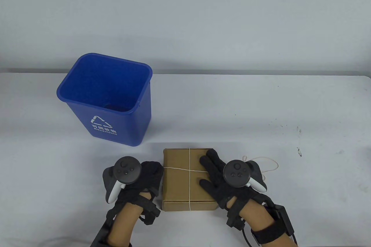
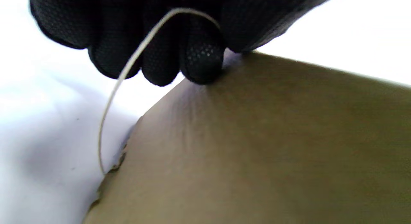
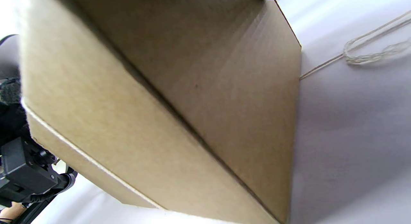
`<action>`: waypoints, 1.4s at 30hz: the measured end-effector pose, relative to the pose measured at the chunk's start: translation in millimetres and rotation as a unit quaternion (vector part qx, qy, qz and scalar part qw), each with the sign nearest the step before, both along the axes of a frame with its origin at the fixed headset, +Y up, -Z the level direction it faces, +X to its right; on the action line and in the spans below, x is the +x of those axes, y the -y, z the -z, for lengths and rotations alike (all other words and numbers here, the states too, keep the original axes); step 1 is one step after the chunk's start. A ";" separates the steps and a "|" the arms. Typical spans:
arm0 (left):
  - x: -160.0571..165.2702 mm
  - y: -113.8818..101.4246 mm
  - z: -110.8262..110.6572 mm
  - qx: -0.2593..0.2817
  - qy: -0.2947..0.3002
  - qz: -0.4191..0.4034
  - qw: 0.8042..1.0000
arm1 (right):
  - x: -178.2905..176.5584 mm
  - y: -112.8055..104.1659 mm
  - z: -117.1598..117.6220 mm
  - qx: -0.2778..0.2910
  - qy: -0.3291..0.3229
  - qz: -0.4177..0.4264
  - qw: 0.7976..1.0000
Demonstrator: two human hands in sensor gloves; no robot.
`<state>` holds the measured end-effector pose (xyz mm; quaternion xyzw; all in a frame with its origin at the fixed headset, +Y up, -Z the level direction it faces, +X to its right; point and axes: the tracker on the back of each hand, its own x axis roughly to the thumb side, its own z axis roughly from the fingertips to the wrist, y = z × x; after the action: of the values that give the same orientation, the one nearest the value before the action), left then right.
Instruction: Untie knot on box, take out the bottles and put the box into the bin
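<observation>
A brown cardboard box [image 1: 179, 180] lies near the table's front edge, tied crosswise with thin pale string [image 1: 189, 168]. My left hand [image 1: 152, 170] is against the box's left side with curled fingers [image 2: 199, 63]. In the left wrist view the string [image 2: 118, 85] runs out from between those fingers and curves down to the box [image 2: 257, 147] edge. My right hand [image 1: 213, 166] lies flat on the top right of the box, fingers straight. The right wrist view shows the box [image 3: 160, 105] side and a loose string end [image 3: 362, 53] on the table. No bottles are visible.
A blue recycling bin [image 1: 121, 131] stands open and upright behind the box, to the left. Loose string [image 1: 266, 166] trails on the white table [image 1: 261, 113] right of the box. A grey wall rises behind the table's far edge.
</observation>
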<state>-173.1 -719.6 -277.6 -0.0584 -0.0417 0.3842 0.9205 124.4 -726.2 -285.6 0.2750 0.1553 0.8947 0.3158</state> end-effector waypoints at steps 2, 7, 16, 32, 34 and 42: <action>-0.6 2.1 2.1 -0.008 0.003 0.019 1.000 | 0.6 -0.2 -0.1 0.001 0.000 -0.002 1.000; -6.6 3.0 5.7 -0.008 -0.015 0.072 0.997 | 1.1 -0.4 -0.4 0.004 0.001 -0.009 1.000; -27.5 3.4 10.2 -0.029 -0.065 0.142 0.987 | 1.4 -0.6 -0.6 0.004 0.002 -0.009 1.000; -63.8 9.5 13.2 -0.090 -0.149 0.178 0.969 | 1.6 -1.0 -1.2 0.003 0.002 -0.011 1.000; -66.4 11.3 13.2 -0.094 -0.162 0.173 0.967 | 1.7 -1.1 -1.3 0.003 0.003 -0.012 1.000; -80.8 17.7 12.3 -0.127 -0.200 0.166 0.957 | 1.7 -1.2 -1.4 0.003 0.003 -0.012 1.000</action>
<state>-253.9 -737.3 -289.9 -0.1031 0.2029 0.2320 0.9457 126.1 -725.0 -284.2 0.2713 0.1552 0.8998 0.3044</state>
